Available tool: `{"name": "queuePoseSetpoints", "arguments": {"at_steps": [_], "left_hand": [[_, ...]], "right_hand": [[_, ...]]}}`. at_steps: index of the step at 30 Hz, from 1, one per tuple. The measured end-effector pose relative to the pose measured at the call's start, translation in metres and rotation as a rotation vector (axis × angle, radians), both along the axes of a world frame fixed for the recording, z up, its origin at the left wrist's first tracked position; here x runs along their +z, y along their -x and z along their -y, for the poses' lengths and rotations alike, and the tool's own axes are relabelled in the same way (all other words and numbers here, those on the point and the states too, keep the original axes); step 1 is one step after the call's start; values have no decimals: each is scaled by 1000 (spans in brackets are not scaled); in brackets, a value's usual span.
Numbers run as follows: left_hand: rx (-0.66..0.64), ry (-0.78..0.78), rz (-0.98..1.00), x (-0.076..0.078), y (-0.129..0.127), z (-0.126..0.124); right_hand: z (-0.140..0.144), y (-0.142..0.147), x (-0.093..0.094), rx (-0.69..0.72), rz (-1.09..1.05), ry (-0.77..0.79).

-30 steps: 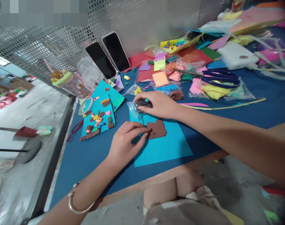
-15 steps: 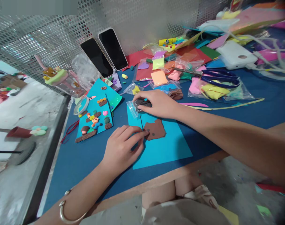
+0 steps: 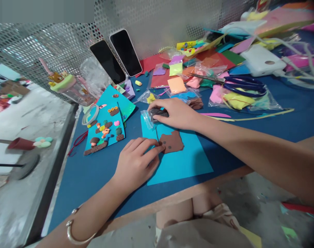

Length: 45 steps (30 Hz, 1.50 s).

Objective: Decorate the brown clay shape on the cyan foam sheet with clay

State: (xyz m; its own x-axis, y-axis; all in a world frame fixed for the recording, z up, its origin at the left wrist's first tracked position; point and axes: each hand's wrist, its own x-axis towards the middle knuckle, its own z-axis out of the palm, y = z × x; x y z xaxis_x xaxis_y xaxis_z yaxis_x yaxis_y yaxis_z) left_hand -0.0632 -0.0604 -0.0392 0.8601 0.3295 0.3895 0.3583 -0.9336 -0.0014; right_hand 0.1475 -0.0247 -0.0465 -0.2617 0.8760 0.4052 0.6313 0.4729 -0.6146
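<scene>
The blue surface point(image 3: 288, 117) is crowded along the top of the frame, while bare room shows at lower left and right of centre. On the turquoise sheet point(image 3: 182, 162) at centre, near the surface's front edge, the brown clay piece point(image 3: 172, 142) lies flat. The left hand point(image 3: 136, 163), fingers curled, pinches at its left edge; the right hand point(image 3: 176, 113) presses down on a small plastic bag point(image 3: 149, 119) at the sheet's upper corner.

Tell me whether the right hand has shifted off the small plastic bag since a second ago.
No. The right hand stays on the plastic bag, atop the blue sheet.
</scene>
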Motion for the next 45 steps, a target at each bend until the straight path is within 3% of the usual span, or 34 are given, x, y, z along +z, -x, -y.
{"name": "queuePoseSetpoints", "arguments": {"at_steps": [5, 14, 22, 25, 30, 32, 35, 45], "left_hand": [[30, 33, 58, 0, 0, 1], [-26, -92, -16, -1, -1, 0], [-23, -76, -16, -1, 0, 4], [0, 32, 42, 1, -2, 2], [331, 283, 443, 2, -3, -14], [392, 391, 506, 0, -1, -22], [396, 533, 555, -4, 0, -26], [430, 574, 661, -7, 0, -29]], "right_hand": [[0, 0, 1, 7, -7, -3], [-1, 0, -1, -6, -5, -1], [-1, 0, -1, -2, -8, -9], [-1, -1, -2, 7, -31, -24], [4, 2, 2, 86, -112, -74], [7, 4, 4, 143, -117, -76], [10, 8, 5, 207, -106, -84], [16, 12, 4, 222, -102, -58]]}}
